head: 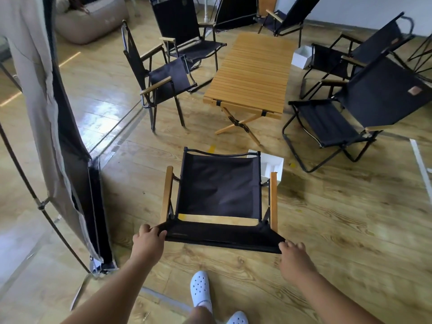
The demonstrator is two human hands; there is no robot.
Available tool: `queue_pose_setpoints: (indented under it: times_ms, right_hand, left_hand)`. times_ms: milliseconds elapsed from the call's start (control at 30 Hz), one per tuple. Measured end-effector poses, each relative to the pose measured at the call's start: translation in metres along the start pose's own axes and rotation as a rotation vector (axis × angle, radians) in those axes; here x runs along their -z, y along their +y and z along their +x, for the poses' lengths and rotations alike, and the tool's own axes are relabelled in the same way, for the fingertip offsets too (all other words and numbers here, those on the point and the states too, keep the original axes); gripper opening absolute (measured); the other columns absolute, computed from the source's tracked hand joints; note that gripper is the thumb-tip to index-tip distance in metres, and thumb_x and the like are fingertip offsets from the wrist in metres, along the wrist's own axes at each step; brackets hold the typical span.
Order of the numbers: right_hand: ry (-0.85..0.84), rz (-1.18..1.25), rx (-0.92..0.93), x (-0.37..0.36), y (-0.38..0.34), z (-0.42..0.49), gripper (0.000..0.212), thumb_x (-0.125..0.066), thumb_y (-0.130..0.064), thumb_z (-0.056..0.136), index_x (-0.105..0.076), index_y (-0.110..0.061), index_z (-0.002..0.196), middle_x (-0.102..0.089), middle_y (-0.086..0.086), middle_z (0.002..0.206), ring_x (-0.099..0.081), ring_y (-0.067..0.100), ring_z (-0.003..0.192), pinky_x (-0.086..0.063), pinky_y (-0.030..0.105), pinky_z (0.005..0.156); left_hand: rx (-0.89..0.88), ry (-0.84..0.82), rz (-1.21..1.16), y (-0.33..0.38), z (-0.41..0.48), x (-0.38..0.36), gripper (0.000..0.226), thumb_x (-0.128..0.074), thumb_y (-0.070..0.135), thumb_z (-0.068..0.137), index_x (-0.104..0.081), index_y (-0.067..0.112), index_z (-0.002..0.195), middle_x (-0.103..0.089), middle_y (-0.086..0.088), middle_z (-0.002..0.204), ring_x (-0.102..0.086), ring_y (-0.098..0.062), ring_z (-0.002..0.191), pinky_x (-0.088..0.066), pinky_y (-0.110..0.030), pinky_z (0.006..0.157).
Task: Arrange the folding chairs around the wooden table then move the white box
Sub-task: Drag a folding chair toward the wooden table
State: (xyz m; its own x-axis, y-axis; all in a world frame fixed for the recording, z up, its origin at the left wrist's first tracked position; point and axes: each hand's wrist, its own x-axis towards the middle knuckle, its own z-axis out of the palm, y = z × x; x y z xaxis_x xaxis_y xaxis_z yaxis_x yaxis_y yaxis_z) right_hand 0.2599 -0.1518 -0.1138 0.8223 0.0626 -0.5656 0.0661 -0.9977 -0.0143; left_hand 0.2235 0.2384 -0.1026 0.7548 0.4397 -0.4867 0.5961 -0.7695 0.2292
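**Seen from the head camera**

On the wooden floor (339, 218) the slatted counter (252, 73) stood ahead, black chairs (163, 76) flanking it. Our left hand (149, 239) and right hand (292, 253) each gripped a back corner of the folding chair (218, 190). Just behind it sat the open white box (279, 176), white insert (268, 166) inside.

No text, number or sign is legible. A small tan label patch (415, 91) is fixed to the backrest of the folding chair (383, 101) right of the wooden table (254, 73); its print cannot be read. A second patch (395, 40) (equally unreadable) sits on the rear chair (374, 46) behind it.
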Motion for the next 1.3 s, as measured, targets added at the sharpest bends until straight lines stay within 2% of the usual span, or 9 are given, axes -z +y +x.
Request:
queue_pose_setpoints:
  times_ms: [267,433,600,700,767,933,1033,1167,1300]
  right_hand:
    - [0.032,-0.015,0.026,-0.007,0.002,-0.012,0.041,-0.036,-0.018,0.095,-0.038,-0.018,0.136,-0.038,-0.001,0.143,-0.032,0.026,0.125,-0.038,0.031,0.096]
    - [0.155,0.138,-0.024,0.001,0.0,-0.01,0.033,-0.033,-0.028,0.098,-0.06,-0.015,0.113,-0.06,0.007,0.117,-0.052,0.024,0.107,-0.039,0.034,0.092]
    - [0.2,0.739,-0.417,0.005,-0.001,-0.007,0.03,-0.042,-0.025,0.099,-0.056,-0.01,0.121,-0.064,0.013,0.115,-0.059,0.027,0.089,-0.046,0.032,0.066]
    - [0.107,1.381,-0.727,0.009,-0.009,0.002,0.023,-0.048,-0.018,0.098,-0.051,-0.007,0.118,-0.059,0.02,0.115,-0.065,0.036,0.084,-0.057,0.045,0.075]
    - [0.029,1.712,-0.789,0.014,-0.011,0.007,0.024,-0.048,-0.015,0.098,-0.051,-0.005,0.12,-0.058,0.024,0.111,-0.063,0.033,0.079,-0.057,0.044,0.074]
    - [-0.028,1.891,-0.761,0.028,-0.005,0.012,0.019,-0.05,-0.011,0.096,-0.05,0.0,0.112,-0.063,0.027,0.099,-0.065,0.032,0.079,-0.058,0.042,0.061]
    - [-0.075,1.965,-0.755,0.036,-0.004,0.017,0.014,-0.051,-0.012,0.096,-0.051,-0.002,0.105,-0.062,0.028,0.097,-0.065,0.036,0.087,-0.059,0.045,0.072]
    - [-0.049,2.059,-0.784,0.042,-0.008,0.025,0.012,-0.045,-0.01,0.097,-0.051,0.001,0.097,-0.06,0.027,0.096,-0.062,0.037,0.085,-0.056,0.046,0.071]
    - [-0.016,2.157,-0.814,0.039,-0.011,0.033,0.023,-0.048,-0.021,0.098,-0.051,0.0,0.108,-0.059,0.028,0.107,-0.061,0.039,0.098,-0.052,0.05,0.091]
  left_hand:
    - [0.009,-0.021,0.026,-0.001,-0.015,-0.001,0.046,-0.026,0.039,0.104,-0.052,0.019,0.136,-0.033,-0.01,0.14,-0.037,-0.036,0.119,-0.034,-0.042,0.106]
    - [0.053,-0.033,0.048,0.006,-0.019,-0.001,0.048,-0.023,0.038,0.104,-0.053,0.02,0.136,-0.031,-0.011,0.144,-0.033,-0.037,0.124,-0.03,-0.043,0.109]
    - [0.134,0.033,-0.146,0.009,-0.022,-0.004,0.045,-0.029,0.033,0.104,-0.055,0.016,0.137,-0.017,-0.01,0.157,-0.026,-0.038,0.136,-0.027,-0.046,0.112]
    - [0.252,0.169,-0.496,0.016,-0.017,-0.005,0.038,-0.039,0.023,0.103,-0.057,0.01,0.134,-0.017,-0.004,0.159,-0.04,-0.033,0.132,-0.039,-0.041,0.105]
    - [0.337,0.225,-0.754,0.022,-0.015,-0.005,0.039,-0.044,0.016,0.101,-0.052,0.015,0.14,-0.023,-0.004,0.156,-0.052,-0.029,0.122,-0.048,-0.035,0.095]
    - [0.41,0.288,-1.017,0.026,-0.004,-0.002,0.062,-0.051,0.01,0.097,-0.029,0.031,0.151,-0.043,-0.005,0.149,-0.061,-0.016,0.076,-0.051,-0.025,0.056]
    - [0.494,0.249,-1.166,0.031,0.008,0.01,0.051,-0.058,0.025,0.096,-0.042,0.024,0.145,-0.054,-0.008,0.136,-0.062,-0.021,0.091,-0.058,-0.034,0.072]
    - [0.689,0.058,-1.389,0.028,0.026,0.027,0.024,-0.057,0.029,0.096,-0.053,0.01,0.11,-0.058,-0.013,0.113,-0.058,-0.03,0.112,-0.055,-0.049,0.09]
    - [0.738,-0.042,-1.52,0.029,0.03,0.036,0.015,-0.052,0.016,0.098,-0.052,0.005,0.108,-0.059,-0.014,0.093,-0.062,-0.026,0.09,-0.05,-0.05,0.097]
